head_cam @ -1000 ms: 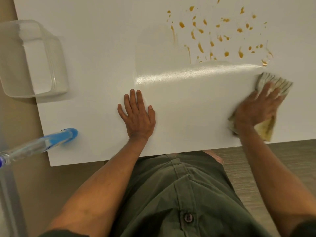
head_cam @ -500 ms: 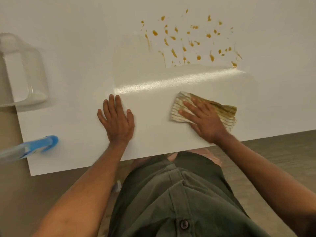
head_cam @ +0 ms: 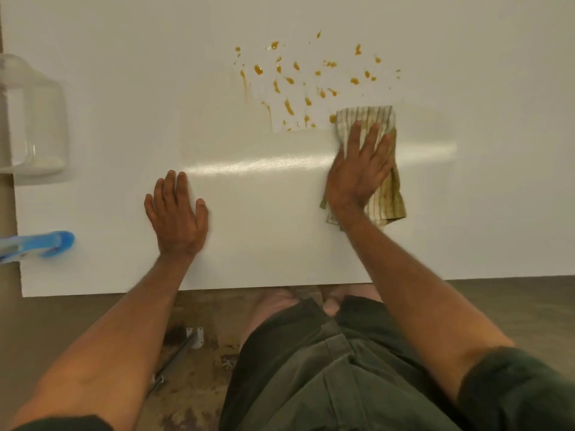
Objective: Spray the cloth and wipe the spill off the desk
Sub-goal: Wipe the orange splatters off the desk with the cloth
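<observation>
From the head camera, your right hand (head_cam: 357,172) lies flat with fingers spread on the striped, stained beige cloth (head_cam: 381,169), pressing it to the white rectangular desk (head_cam: 280,228); the cloth's far edge touches the lower right fringe of the scattered orange-brown spill (head_cam: 298,82). Your left hand (head_cam: 179,216) rests palm down on bare desk, fingers close together and thumb out, well apart from the cloth. Clear surface runs between your hands and to the right of the cloth. The blue spray bottle (head_cam: 37,244) overhangs the left edge, and a clear plastic container (head_cam: 31,119) sits beyond it.
</observation>
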The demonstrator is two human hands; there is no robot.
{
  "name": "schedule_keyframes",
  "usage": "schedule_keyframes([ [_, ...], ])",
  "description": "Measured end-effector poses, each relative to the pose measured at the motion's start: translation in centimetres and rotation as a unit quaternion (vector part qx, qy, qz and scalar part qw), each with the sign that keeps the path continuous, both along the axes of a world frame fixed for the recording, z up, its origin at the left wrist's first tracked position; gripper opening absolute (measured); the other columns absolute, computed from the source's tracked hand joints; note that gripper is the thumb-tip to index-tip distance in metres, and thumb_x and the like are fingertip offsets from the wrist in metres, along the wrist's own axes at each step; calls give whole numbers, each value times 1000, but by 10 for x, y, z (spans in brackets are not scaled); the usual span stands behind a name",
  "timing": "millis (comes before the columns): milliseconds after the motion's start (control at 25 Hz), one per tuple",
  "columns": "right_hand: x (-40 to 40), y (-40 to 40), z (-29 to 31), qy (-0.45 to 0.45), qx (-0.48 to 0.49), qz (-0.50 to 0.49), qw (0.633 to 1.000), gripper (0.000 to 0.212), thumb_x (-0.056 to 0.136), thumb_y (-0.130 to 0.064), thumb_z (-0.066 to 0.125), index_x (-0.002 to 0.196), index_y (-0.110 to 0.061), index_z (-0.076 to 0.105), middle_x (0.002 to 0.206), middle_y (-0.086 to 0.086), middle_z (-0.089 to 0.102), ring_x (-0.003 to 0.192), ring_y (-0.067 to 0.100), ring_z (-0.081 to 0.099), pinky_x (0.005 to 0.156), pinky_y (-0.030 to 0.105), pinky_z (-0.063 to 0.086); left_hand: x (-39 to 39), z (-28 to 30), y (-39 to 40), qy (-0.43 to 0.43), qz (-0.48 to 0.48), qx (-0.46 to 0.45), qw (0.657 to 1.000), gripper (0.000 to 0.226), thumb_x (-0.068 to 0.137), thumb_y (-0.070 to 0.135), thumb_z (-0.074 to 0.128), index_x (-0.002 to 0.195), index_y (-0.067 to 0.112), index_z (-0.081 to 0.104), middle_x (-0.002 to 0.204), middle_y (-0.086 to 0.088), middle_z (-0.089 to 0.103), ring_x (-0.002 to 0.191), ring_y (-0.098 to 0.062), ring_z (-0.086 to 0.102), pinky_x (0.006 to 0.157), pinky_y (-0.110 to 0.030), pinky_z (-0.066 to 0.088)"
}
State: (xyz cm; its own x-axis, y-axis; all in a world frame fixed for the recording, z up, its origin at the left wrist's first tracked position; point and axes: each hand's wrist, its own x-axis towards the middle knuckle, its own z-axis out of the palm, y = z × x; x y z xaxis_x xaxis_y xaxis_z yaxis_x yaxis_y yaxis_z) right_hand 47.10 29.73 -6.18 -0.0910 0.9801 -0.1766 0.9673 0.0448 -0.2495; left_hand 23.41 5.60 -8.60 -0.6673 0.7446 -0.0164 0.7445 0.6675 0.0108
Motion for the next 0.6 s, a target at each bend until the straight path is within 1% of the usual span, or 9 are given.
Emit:
schedule_keyframes([
  [120,-22,-66,6,37,-54,74,995,64,111,-44,33,170,-29,13,179,7,7,166,35,4,133,58,7,1,1,3,17,-5,-27,999,65,109,42,31,164,8,29,170,-18,32,155,-41,33,124,-58,24],
  [240,-52,-91,13,103,-153,109,977,66,112,-46,29,171,-28,3,179,6,-9,165,33,-15,131,59,-9,9,10,8,24,-11,-60,998,64,111,41,30,165,5,28,171,-19,31,155,-42,33,124,-61,23],
  [320,-67,-87,27,197,-244,116,942,68,112,-49,29,170,-29,-2,178,3,-18,162,27,-29,128,58,-21,25,16,19,-3,63,-46,997,63,112,39,32,166,7,25,173,-16,26,159,-39,26,128,-62,18],
  [360,-66,-81,33,251,-285,114,918,69,112,-51,28,170,-30,-3,178,0,-20,161,22,-32,127,56,-24,40,20,30,-29,121,-9,992,63,112,39,31,166,8,25,174,-14,24,160,-37,24,129,-62,16],
  [400,-58,-73,38,309,-315,105,891,69,111,-53,27,169,-32,-3,178,-4,-19,161,17,-31,129,53,-22,59,23,45,-56,171,43,983,63,111,40,31,166,9,25,175,-13,23,161,-35,23,129,-62,16],
  [440,-43,-64,43,363,-325,96,868,67,111,-54,26,169,-33,0,178,-8,-15,163,11,-24,132,48,-16,82,26,63,-78,195,95,973,64,110,41,31,166,11,25,174,-12,23,161,-33,23,130,-61,17],
  [480,-23,-55,45,403,-315,95,854,65,111,-53,26,169,-33,7,179,-10,-7,164,8,-13,134,43,-7,108,28,84,-92,186,140,968,64,109,43,33,166,14,26,174,-11,24,160,-32,24,130,-60,17],
  [520,3,-44,45,419,-285,102,856,61,111,-49,28,169,-31,16,179,-10,2,165,7,-1,134,37,3,136,28,104,-102,151,165,969,65,108,45,36,165,16,26,174,-11,24,160,-32,24,130,-58,17],
  [600,63,-15,32,364,-167,135,906,54,113,-38,35,163,-21,36,177,0,20,164,16,16,133,34,16,184,24,139,-116,60,139,982,68,105,47,42,165,20,26,175,-10,21,161,-34,21,129,-58,15],
])
